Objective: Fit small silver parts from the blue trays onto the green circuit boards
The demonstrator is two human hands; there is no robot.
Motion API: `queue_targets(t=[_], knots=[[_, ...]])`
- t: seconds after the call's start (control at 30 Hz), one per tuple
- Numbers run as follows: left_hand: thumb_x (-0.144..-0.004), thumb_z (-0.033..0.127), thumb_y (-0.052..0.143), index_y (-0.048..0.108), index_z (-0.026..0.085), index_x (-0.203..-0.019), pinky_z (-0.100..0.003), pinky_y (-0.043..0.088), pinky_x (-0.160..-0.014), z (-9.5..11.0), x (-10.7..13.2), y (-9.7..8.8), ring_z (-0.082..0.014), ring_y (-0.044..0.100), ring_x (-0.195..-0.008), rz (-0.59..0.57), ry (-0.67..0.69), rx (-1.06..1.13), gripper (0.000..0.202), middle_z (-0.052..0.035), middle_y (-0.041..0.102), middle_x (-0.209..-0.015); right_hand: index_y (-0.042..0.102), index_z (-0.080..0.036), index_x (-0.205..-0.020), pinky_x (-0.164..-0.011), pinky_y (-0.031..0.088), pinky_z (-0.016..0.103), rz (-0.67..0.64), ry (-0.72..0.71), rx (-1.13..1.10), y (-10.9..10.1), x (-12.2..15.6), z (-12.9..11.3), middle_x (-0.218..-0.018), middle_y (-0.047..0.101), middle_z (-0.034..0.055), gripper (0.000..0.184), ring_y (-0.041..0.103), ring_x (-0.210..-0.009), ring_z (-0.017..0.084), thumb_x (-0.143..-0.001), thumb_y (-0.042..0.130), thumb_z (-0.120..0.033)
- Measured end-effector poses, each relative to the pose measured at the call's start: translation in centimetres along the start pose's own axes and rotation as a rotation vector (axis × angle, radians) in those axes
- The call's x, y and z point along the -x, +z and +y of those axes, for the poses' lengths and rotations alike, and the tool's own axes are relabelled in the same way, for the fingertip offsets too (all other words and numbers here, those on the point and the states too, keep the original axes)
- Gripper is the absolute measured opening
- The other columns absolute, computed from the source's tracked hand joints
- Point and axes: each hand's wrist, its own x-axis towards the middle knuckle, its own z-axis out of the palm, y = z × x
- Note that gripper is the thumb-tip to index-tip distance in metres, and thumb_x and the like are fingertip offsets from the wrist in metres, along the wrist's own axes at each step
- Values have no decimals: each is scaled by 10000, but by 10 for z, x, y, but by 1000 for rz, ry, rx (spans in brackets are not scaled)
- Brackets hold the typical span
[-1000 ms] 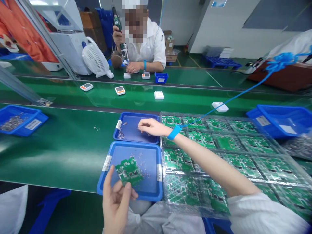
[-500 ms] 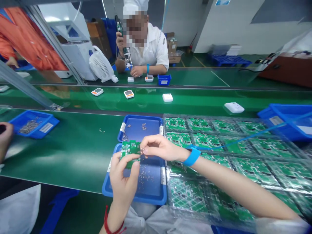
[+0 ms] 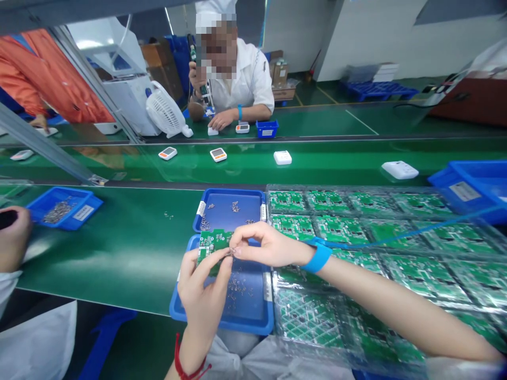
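A green circuit board [image 3: 212, 241] is gripped by its edges in my left hand [image 3: 204, 293], tilted above the lower blue tray [image 3: 253, 314]. My right hand [image 3: 265, 245], wearing a blue wrist strap, pinches a small metal piece [image 3: 229, 253], seemingly a spring contact, at the board's right edge. The fingertips of both hands nearly meet there and partly hide the piece. Loose small metal parts [image 3: 240, 285] lie in the lower tray. The upper blue tray [image 3: 224, 217] beyond holds several little clusters of similar parts.
Clear plastic trays of circuit boards [image 3: 332, 229] fill the right side. A blue bin [image 3: 81, 214] of metal parts stands left, near another person's hand [image 3: 16, 240]. White devices [image 3: 218, 154] lie on the green conveyor [image 3: 336, 158]. Opposite, a co-worker [image 3: 253, 79] holds a power screwdriver.
My left thumb and forefinger have shifted to the board's right edge, close against my right fingertips. The devices on the conveyor have moved rightward in view. The co-worker's lower hand has moved onto a white part.
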Motion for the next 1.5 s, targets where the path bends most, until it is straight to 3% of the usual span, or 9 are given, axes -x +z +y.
queue_targets(t=[0.27, 0.47, 0.63, 0.83, 1.0, 1.17, 1.5], knots=[[-874, 155, 684, 713, 199, -933, -174, 508, -766, -3, 1, 4, -78, 630, -822, -5, -1, 2, 79, 7, 616, -911, 616, -155, -729, -629, 379, 257, 62, 150, 29, 3, 2, -3, -648, 546, -24, 131, 454, -625, 103, -788, 575, -266], [-859, 155, 692, 727, 201, -912, -199, 517, -728, -6, 4, 8, -93, 632, -793, -18, -15, 9, 78, -3, 617, -893, 594, -154, -606, -538, 283, 241, 66, 335, -29, 2, 2, -3, -547, 487, -51, 154, 399, -536, 76, -721, 561, -251], [-857, 158, 689, 729, 193, -890, -178, 507, -715, -9, 6, 10, -77, 622, -768, -36, 6, 11, 63, -1, 611, -882, 605, -156, -560, -474, 236, 243, 73, 510, -149, 3, 2, -5, -439, 437, -67, 173, 351, -449, 65, -685, 611, -275], [-849, 162, 680, 733, 198, -867, -200, 523, -671, -8, 6, 13, -93, 633, -739, -31, 5, -10, 67, -5, 622, -860, 512, -173, -522, -488, 243, 230, 92, 579, -387, 7, 3, 4, -427, 406, -82, 176, 323, -441, 46, -634, 621, -251], [-857, 174, 671, 734, 201, -856, -219, 535, -662, -5, 5, 13, -106, 642, -730, -28, 1, 14, 68, -8, 632, -841, 505, -184, -563, -490, 232, 231, 19, 642, -610, 9, 6, 12, -415, 306, -122, 172, 223, -420, 36, -639, 622, -284], [-854, 178, 679, 736, 210, -850, -217, 535, -663, -1, 1, 6, -100, 640, -721, -6, 16, 54, 65, 2, 637, -838, 550, -170, -582, -516, 237, 235, 32, 606, -693, 13, 10, 6, -419, 326, -120, 161, 232, -432, 36, -627, 660, -279], [-879, 174, 680, 712, 220, -930, -185, 505, -676, 10, -3, -6, -83, 633, -782, 20, 57, 11, 76, 18, 625, -896, 596, -159, -573, -498, 191, 243, 287, 419, -530, 31, 19, -19, -495, 453, -71, 144, 322, -497, 57, -642, 675, -258]])
